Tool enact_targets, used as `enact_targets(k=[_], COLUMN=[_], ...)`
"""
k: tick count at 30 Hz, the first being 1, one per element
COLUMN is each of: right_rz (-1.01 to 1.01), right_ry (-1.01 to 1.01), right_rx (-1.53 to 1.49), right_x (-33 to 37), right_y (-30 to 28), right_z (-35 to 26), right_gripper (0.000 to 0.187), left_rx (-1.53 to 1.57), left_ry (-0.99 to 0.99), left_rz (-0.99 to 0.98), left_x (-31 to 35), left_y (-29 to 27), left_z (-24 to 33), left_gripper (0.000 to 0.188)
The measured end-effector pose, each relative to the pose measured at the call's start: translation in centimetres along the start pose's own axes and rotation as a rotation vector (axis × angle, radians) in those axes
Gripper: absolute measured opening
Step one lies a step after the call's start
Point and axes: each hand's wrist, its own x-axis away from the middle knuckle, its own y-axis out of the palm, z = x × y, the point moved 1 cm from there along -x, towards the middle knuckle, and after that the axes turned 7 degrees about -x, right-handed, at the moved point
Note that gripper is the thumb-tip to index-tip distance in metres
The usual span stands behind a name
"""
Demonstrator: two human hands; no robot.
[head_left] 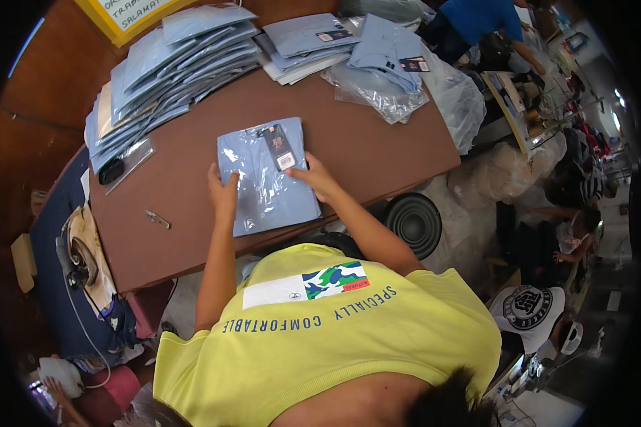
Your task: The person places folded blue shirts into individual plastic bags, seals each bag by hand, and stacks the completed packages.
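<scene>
A folded light blue shirt (pixel 267 203) in a shiny transparent bag lies near the front edge of the brown table, a dark hang tag (pixel 276 142) with a white label at its upper right. My left hand (pixel 223 191) grips the shirt's left side, thumb on top. On the right side, my right hand (pixel 316 179) holds it too, its thumb close to the tag's lower end. The fingers beneath the package are mostly hidden.
Stacks of bagged blue shirts (pixel 181 60) line the table's (pixel 377 153) far side. Another folded shirt (pixel 384 53) lies on loose plastic at the far right. Thread snips (pixel 158 219) rest at left. An iron (pixel 82 263) stands on the left board; a black round bin (pixel 413 224) sits at right.
</scene>
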Motion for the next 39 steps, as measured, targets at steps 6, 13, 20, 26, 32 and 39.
enact_targets(k=[6, 13, 20, 26, 32, 39], right_rz=[0.118, 0.220, 0.410, 1.424, 0.871, 0.650], right_ry=[-0.510, -0.983, -0.684, -0.532, -0.400, -0.265], right_rx=[-0.022, -0.073, 0.298, 0.632, 0.292, 0.086], right_x=[2.2, -4.3, -13.4, -9.3, -9.2, -7.1], right_y=[-3.9, -6.2, -11.2, -26.6, -37.6, -36.2], right_z=[-5.0, -18.3, -24.2, -24.3, -24.2, -26.3], right_gripper=[0.064, 0.057, 0.053, 0.049, 0.024, 0.015], left_rx=[0.092, -0.979, -0.963, -0.728, -0.222, -0.300], left_ry=[0.117, 0.535, 0.479, 0.643, 0.797, 0.489], left_rz=[0.019, 0.186, 0.231, 0.173, -0.145, -0.180], left_x=[1.5, 3.4, 3.0, -0.8, -11.9, -21.3], left_y=[3.3, 6.1, 6.7, 12.7, 27.9, 39.7], left_z=[4.6, 2.5, 2.5, 8.1, 17.4, 21.1], left_gripper=[0.056, 0.042, 0.040, 0.029, 0.028, 0.038])
